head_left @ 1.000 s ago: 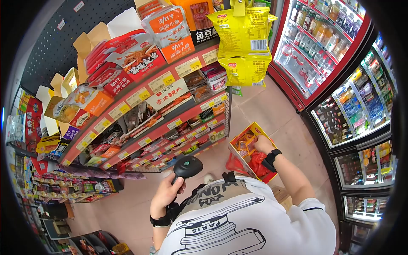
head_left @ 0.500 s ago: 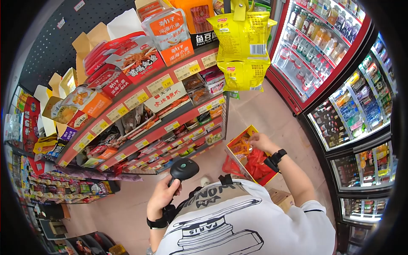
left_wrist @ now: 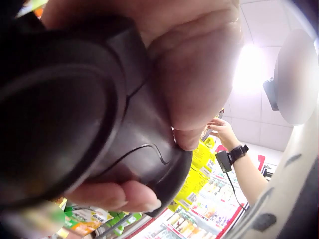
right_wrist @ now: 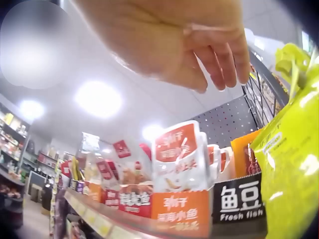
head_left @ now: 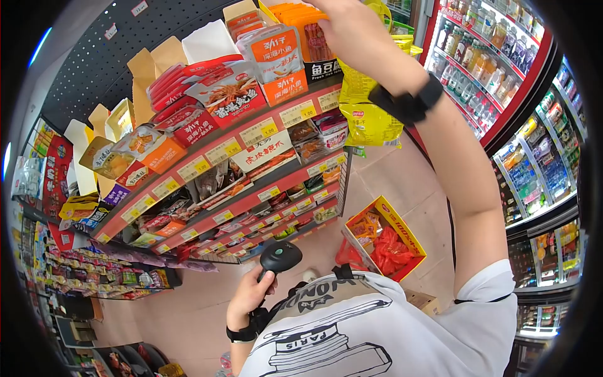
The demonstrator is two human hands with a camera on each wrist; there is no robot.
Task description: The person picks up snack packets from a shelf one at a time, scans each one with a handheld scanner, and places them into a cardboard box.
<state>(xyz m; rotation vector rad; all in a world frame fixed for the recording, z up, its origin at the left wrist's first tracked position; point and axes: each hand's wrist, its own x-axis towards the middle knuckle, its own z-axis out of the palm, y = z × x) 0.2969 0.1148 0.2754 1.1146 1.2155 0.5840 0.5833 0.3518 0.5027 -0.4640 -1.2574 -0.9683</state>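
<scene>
Left hand point(head_left: 250, 294): fingers wrapped round a black scanner point(head_left: 281, 256), held before the shirt. Right hand point(head_left: 353, 36): raised over the top shelf point(head_left: 279, 119), fingers loosely bent, seemingly holding nothing, though the head view crops the fingertips. Below it: orange packets point(head_left: 316, 44) in a black box point(head_left: 321, 69). Beside these: yellow bags point(head_left: 374, 127), hanging. Floor: red-and-yellow box point(head_left: 402, 230), red plastic bag point(head_left: 394, 250) inside. Beyond: drinks fridge point(head_left: 524, 83).
</scene>
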